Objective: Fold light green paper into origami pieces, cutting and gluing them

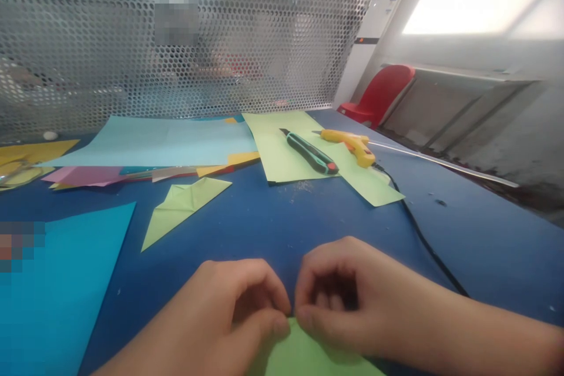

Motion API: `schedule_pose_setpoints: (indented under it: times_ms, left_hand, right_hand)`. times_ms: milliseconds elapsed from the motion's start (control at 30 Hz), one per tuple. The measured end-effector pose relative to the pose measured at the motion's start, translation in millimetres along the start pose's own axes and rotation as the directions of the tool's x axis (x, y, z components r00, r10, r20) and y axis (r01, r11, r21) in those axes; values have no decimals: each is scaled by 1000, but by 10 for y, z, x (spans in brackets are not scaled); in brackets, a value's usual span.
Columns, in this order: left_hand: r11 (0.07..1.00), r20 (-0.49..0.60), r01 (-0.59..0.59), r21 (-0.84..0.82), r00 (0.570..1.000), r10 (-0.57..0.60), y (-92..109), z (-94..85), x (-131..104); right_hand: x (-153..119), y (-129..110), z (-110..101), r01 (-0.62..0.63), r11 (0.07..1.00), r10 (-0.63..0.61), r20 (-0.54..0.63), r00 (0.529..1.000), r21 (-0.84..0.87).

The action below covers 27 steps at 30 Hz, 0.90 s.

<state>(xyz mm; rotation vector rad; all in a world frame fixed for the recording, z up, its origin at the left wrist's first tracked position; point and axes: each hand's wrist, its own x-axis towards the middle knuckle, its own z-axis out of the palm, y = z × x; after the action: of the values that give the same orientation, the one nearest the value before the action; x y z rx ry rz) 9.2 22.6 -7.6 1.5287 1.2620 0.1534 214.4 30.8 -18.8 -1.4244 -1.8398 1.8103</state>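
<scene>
At the near edge of the blue table, a green sheet of paper comes to a point between my two hands. My left hand pinches this point from the left, thumb and forefinger together. From the right, my right hand pinches the same tip, its other fingers curled in. The lower part of the sheet runs out of the picture. Beyond my left hand lies a folded light green paper, creased into a triangular shape.
A utility knife rests on a pale green sheet. Right of it lies a yellow glue gun with a black cord. Coloured sheets and a perforated metal panel stand behind; a blue sheet is at left.
</scene>
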Motion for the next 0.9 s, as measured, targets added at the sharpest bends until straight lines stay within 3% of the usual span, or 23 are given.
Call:
schedule_pose_setpoints:
  times_ms: [233,467,667,900]
  left_hand:
    - [999,6,31,23,999,-31,-15,12,-1]
    - [999,-22,-44,31,999,44,-82,-4,19]
    - [997,34,-64,32,997,63,-175,-11,54]
    - [990,91,-118,71,990,112,-124,-45,37]
  right_hand:
    - [31,1,-97,20,1000,-20,-6,1000,11]
    - [18,7,-72,67,993,-68,6,998,97]
    - [47,56,-63,67,993,-67,-2,998,97]
    - [27,27,-88,71,995,-72,19,997,72]
